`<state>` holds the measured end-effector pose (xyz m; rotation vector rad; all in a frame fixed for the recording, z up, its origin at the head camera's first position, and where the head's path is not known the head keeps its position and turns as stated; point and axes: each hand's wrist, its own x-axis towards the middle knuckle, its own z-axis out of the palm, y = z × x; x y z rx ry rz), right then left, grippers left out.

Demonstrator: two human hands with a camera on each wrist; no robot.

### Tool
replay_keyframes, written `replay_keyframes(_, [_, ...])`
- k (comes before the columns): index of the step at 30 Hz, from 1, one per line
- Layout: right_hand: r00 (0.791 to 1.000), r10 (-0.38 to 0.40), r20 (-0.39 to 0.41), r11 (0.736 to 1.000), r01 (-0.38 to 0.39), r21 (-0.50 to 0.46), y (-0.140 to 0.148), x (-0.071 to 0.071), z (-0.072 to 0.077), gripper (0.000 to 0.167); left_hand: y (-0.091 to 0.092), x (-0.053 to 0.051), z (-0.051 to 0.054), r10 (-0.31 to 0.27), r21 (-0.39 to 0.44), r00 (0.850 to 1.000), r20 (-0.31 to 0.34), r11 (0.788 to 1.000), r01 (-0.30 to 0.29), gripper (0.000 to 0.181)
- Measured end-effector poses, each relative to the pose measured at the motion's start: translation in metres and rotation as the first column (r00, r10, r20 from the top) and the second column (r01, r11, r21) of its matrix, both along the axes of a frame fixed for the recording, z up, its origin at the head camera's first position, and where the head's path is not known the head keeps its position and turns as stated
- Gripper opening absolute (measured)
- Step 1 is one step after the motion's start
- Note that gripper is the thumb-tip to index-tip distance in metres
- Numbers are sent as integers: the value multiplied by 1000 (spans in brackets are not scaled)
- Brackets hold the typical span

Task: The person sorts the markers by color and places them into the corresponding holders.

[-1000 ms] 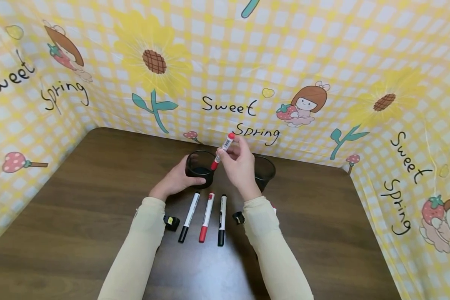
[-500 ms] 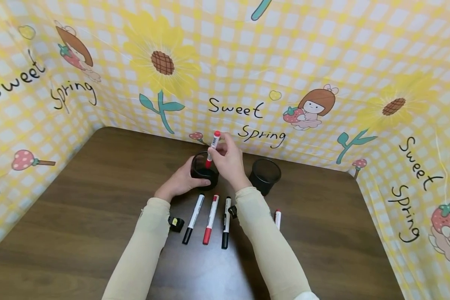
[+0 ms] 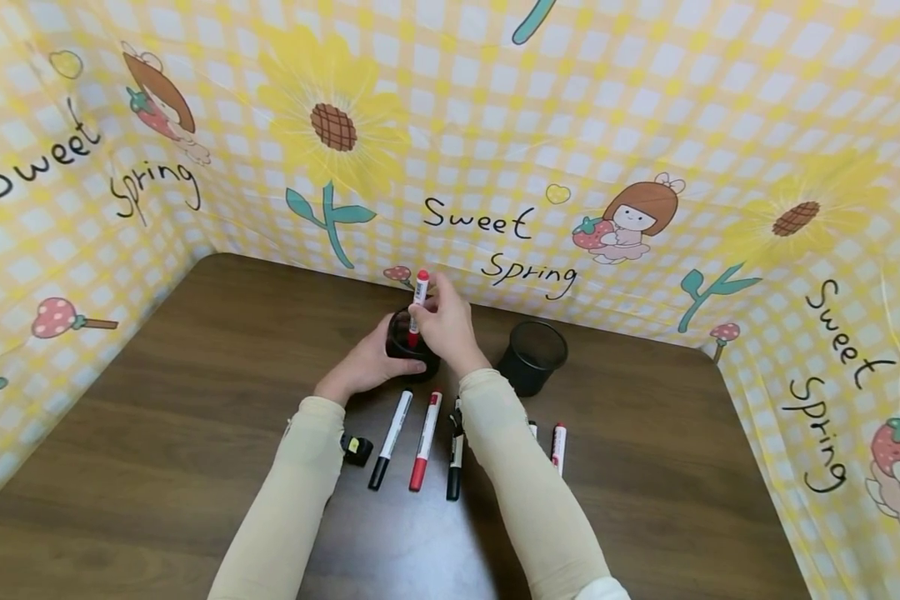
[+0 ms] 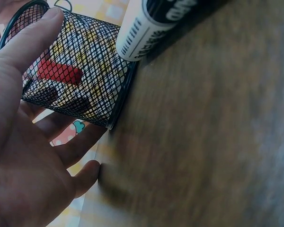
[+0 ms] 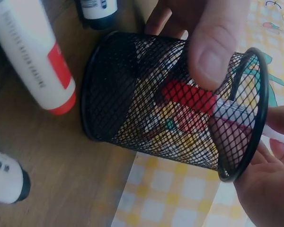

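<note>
The left hand [image 3: 367, 360] grips a black mesh cup [image 3: 412, 367] around its side, thumb across the near face. Above that cup, the right hand [image 3: 447, 327] pinches a red-capped white marker [image 3: 421, 292], its red cap end down inside the cup. Through the mesh in the right wrist view, the marker's red cap [image 5: 189, 97] shows partway down, above the cup's base. In the left wrist view the left thumb and fingers [image 4: 31, 35] lie around the mesh cup [image 4: 97, 52], and the red cap [image 4: 60, 72] shows through it.
A second black mesh cup [image 3: 532, 358] stands to the right. In front lie a black-capped marker [image 3: 391, 439], a red one [image 3: 426, 442] and another black one [image 3: 454, 467]. A red-topped marker [image 3: 558, 446] lies beside the right sleeve. Patterned cloth hangs behind the table.
The right hand has moved left, bringing the red marker over and down into the left cup. The second cup and the marker at the right are now less covered. The left hand still holds its cup.
</note>
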<state>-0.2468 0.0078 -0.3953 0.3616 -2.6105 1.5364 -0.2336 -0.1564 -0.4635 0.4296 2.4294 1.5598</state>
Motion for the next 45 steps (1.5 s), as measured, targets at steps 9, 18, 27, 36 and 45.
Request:
replay_keyframes(9, [997, 28, 69, 987, -39, 156, -11, -1, 2, 32, -3, -1, -3, 1, -11, 1000, 4, 1000, -1, 93])
replay_keyframes(18, [995, 35, 89, 946, -62, 317, -16, -2, 5, 43, -3, -3, -4, 6, -19, 1000, -18, 1000, -6, 93])
replay_keyframes(27, [989, -7, 150, 925, -51, 377, -19, -5, 9, 53, -3, -3, -4, 4, -1, 1000, -6, 1000, -4, 93])
replay_keyframes(36, [981, -21, 194, 919, -58, 389, -17, -6, 12, 47, -2, -3, -7, -8, 24, 1000, -1, 1000, 8, 92])
replay_keyframes(45, [983, 15, 181, 951, -70, 302, -7, -6, 21, 58, 1, 13, 28, -23, 40, 999, 47, 999, 21, 85])
